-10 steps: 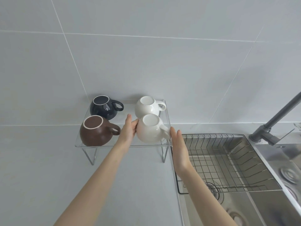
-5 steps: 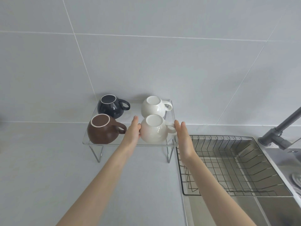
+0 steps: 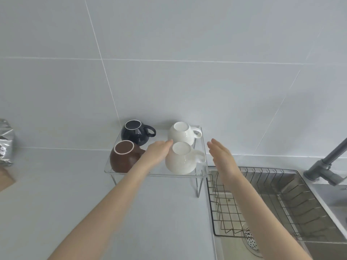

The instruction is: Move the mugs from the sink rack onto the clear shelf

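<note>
My left hand (image 3: 156,153) lies flat and spread between the brown mug (image 3: 123,159) and the front white mug (image 3: 181,160), its fingertips (image 3: 170,141) just beside that mug's upturned base. Half a second ago this palm was pressed against the mug's side; now I read it as touching lightly at most, and I cannot tell whether any contact is left. My right hand (image 3: 222,158) is open too, fingers straight, holding nothing, and it has come off the handle side and hangs apart from the mug, over the right edge of the shelf. So both hands have let go, and I judge that the last mug is set down.

The clear shelf (image 3: 155,174) stands on the bench (image 3: 56,203) against the tiled wall, and it carries four mugs, all upside down: the dark blue mug (image 3: 136,133) and the rear white mug (image 3: 181,133) behind, the brown and the front white one ahead. The two white mugs stand very close; I cannot say whether they touch.

The sink rack (image 3: 262,199), just right of the shelf, shows only bare wire where I can see it, though my right forearm hides a strip. By that, the task looks complete, and I would only draw my hands back without brushing a handle.
</note>
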Tool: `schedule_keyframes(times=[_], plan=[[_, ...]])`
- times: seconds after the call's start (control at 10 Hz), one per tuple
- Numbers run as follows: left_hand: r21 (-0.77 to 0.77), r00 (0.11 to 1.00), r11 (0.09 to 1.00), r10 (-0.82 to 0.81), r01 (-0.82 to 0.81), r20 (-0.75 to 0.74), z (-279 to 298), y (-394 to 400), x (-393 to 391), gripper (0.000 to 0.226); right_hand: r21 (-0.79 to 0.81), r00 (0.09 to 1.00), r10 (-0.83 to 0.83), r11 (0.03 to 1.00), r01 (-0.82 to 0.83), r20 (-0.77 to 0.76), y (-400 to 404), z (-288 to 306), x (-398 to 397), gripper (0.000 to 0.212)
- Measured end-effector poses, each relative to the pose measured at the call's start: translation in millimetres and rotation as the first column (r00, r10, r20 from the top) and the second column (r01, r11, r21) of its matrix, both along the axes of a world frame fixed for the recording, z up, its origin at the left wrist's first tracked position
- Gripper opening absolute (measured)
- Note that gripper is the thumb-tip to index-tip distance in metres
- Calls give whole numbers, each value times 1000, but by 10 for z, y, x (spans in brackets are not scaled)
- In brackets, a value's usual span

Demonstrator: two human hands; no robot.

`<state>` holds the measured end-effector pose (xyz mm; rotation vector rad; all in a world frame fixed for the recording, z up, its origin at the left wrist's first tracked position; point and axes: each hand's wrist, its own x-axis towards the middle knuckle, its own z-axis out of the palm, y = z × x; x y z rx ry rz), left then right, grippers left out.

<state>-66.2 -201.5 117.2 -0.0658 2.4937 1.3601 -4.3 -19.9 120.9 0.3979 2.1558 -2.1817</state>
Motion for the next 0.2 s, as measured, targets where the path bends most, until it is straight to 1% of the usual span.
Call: schedule_keyframes(times=[0.1,0.2], plan=[[-156,968,986,-94,58,-232,492,-19,14,35,-41,972,8,999,-18,-235,190,601,135,42],[-227,902,972,-44,-60,-429,894,-10,-18,33,-62,848,-39,998,8,-529,390,1415,532,34]])
